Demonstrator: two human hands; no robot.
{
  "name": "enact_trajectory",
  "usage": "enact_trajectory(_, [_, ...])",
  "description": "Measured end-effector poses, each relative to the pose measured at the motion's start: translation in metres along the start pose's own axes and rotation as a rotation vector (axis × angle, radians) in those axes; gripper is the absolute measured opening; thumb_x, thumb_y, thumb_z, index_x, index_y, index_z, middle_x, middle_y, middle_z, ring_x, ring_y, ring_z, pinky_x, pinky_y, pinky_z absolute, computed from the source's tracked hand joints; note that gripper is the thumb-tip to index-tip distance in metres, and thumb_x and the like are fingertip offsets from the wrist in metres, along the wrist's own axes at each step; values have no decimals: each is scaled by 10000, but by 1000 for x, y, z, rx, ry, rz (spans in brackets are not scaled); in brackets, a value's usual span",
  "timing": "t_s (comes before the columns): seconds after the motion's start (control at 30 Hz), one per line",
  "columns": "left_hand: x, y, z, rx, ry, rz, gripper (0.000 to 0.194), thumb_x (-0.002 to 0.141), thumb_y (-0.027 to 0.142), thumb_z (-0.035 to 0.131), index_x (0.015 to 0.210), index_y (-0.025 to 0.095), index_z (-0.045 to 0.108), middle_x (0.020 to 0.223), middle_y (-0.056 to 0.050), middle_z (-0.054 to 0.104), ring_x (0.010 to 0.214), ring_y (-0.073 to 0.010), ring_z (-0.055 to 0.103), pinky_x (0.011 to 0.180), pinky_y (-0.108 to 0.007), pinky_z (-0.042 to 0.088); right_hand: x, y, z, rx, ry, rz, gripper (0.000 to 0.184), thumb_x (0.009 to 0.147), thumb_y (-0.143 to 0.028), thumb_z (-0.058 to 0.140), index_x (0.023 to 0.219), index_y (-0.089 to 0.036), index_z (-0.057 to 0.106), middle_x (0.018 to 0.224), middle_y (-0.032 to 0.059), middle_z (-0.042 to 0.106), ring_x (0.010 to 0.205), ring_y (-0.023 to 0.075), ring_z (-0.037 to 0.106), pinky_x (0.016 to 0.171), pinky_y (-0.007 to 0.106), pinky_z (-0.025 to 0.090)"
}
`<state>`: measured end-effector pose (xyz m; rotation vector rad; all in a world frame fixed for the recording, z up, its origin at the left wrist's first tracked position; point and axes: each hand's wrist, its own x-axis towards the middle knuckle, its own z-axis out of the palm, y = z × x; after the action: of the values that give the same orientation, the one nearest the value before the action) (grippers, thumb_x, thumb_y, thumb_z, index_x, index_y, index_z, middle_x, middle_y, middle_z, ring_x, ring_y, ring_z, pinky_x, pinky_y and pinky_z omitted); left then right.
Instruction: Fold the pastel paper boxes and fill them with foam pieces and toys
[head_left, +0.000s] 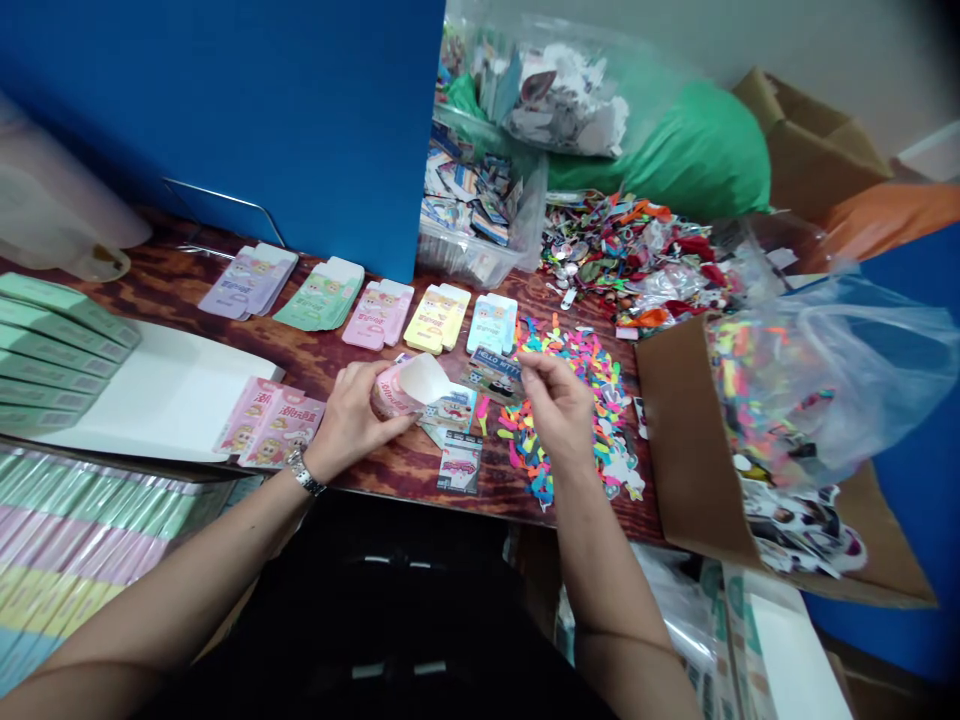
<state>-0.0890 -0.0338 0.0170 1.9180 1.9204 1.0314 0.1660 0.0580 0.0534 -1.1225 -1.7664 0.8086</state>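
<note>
My left hand (pixel 350 420) grips a small pink paper box (pixel 396 392), its open end tilted toward the right. Between the thumb and fingers of my right hand (pixel 557 405) is a printed card (pixel 493 374) with "HELLO KITTY" lettering, held just right of the box's mouth. Below the box a few cards (pixel 452 408) lie on the table, partly covered by it. Nearer me is a small flat packet (pixel 459 462) with pink lettering. Colourful small plastic pieces (pixel 577 350) are spread beside and beneath my right hand.
Stacks of flat purple (pixel 247 282), green (pixel 321 294), pink (pixel 378 314), yellow (pixel 437 318) and blue boxes (pixel 493 322) line the back. Filled pink boxes (pixel 281 424) stand left, by a white tray (pixel 180 380). A cardboard box (pixel 679 440) bounds the right; a plastic bin (pixel 480 250) stands behind.
</note>
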Motion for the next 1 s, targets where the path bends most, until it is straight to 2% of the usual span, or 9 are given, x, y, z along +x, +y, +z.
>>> enact_trajectory(0.1, [1, 2, 3, 82, -18, 37, 582, 781, 466, 701, 1231, 140, 529, 1108, -136, 601, 1035, -304, 566, 905, -447, 471, 4, -24, -4, -21, -94, -142, 181, 955, -275, 565, 1067, -251, 705, 1016, 42, 704, 931, 188, 660, 822, 340, 541])
enact_trajectory(0.2, [0, 10, 8, 92, -61, 96, 557, 805, 442, 679, 1253, 151, 522, 1133, -136, 609, 1056, -304, 561, 917, -442, 459, -2, -34, 16, -132, -199, -277, 207, 976, -234, 518, 1083, -253, 694, 1039, 40, 729, 1002, 192, 660, 897, 366, 539])
enact_trajectory(0.3, [-1, 18, 16, 78, -91, 157, 541, 823, 408, 653, 1276, 150, 505, 1165, -143, 611, 1070, -311, 565, 919, -446, 454, -15, -30, 44, -215, -158, -357, 280, 1000, -222, 430, 1129, -223, 679, 1123, 60, 723, 1122, 187, 633, 1009, 389, 509])
enact_trajectory(0.4, [-2, 22, 26, 40, -37, 187, 536, 820, 386, 646, 1271, 136, 500, 1164, -157, 610, 1071, -322, 574, 919, -449, 463, -27, -20, 60, -306, -109, -398, 361, 1018, -237, 352, 1198, -167, 656, 1238, 87, 683, 1284, 177, 544, 1131, 398, 432])
enact_trajectory(0.57, [-3, 28, 44, -3, -58, 235, 470, 838, 378, 605, 1246, 172, 497, 1072, -131, 610, 989, -321, 596, 860, -459, 494, -39, -11, 54, -496, -275, -440, 420, 1003, -395, 437, 1336, -179, 575, 1455, 101, 527, 1469, 205, 324, 1232, 451, 277])
enact_trajectory(0.67, [-1, 31, 49, -16, -106, 274, 486, 855, 393, 589, 1280, 184, 479, 1077, -129, 600, 1013, -325, 596, 870, -464, 500, -43, -12, 35, -551, -291, -501, 417, 973, -451, 503, 1328, -248, 584, 1481, 87, 497, 1465, 232, 333, 1236, 480, 242])
enact_trajectory(0.77, [6, 31, 45, -34, -93, 211, 637, 810, 485, 664, 1334, 189, 455, 1154, -131, 596, 1060, -337, 593, 911, -484, 504, -45, -4, 2, -554, -118, -409, 379, 976, -385, 499, 1327, -272, 585, 1440, 77, 534, 1402, 230, 430, 1207, 462, 308])
enact_trajectory(0.9, [14, 27, 36, -63, -79, 78, 731, 788, 579, 669, 1379, 217, 438, 1190, -132, 583, 1083, -375, 588, 903, -530, 510, -57, 36, -68, -627, 157, -66, 398, 988, -289, 429, 1358, -209, 553, 1313, 120, 618, 1264, 234, 546, 1104, 443, 423])
enact_trajectory(1.0, [11, 28, 37, -117, -158, 146, 709, 805, 575, 651, 1395, 250, 427, 1198, -116, 587, 1082, -374, 595, 913, -538, 505, -81, 76, -121, -824, 74, 281, 473, 929, -284, 501, 1369, -114, 533, 1280, 186, 624, 1188, 288, 575, 1038, 465, 448])
